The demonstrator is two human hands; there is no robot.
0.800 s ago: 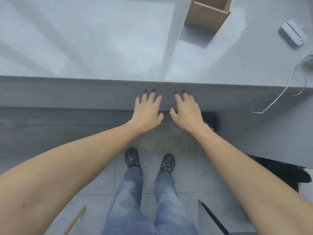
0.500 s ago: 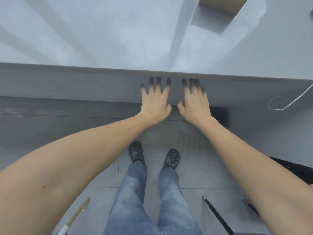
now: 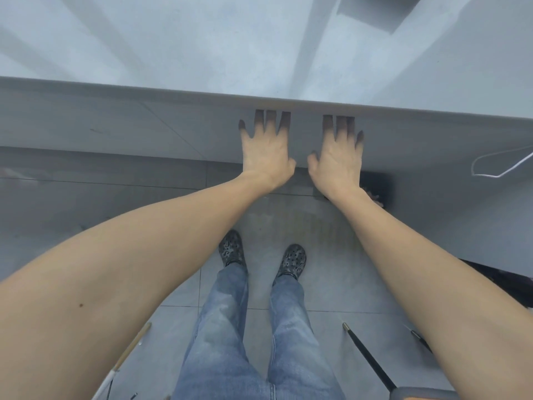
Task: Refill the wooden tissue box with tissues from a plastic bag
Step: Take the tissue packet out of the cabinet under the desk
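My left hand (image 3: pixel 266 153) and my right hand (image 3: pixel 337 157) reach side by side under the front edge of the grey table (image 3: pixel 202 47), palms down and fingers spread. The fingertips of both disappear in the shadow under the tabletop. Neither hand holds anything. The wooden tissue box is out of view; only its shadow (image 3: pixel 375 10) shows at the top edge of the table. No plastic bag or tissues can be seen.
A white cable (image 3: pixel 496 163) hangs off the table's right side. A dark bin (image 3: pixel 377 189) stands under the table behind my right wrist. My feet in patterned clogs (image 3: pixel 230 249) stand on the tiled floor. A black rod (image 3: pixel 369 359) and a wooden stick (image 3: pixel 127 359) lie low.
The view has tilted down, so the wooden box and the white device slid out of the top of the frame. Both hands moved further under the table edge and apart.
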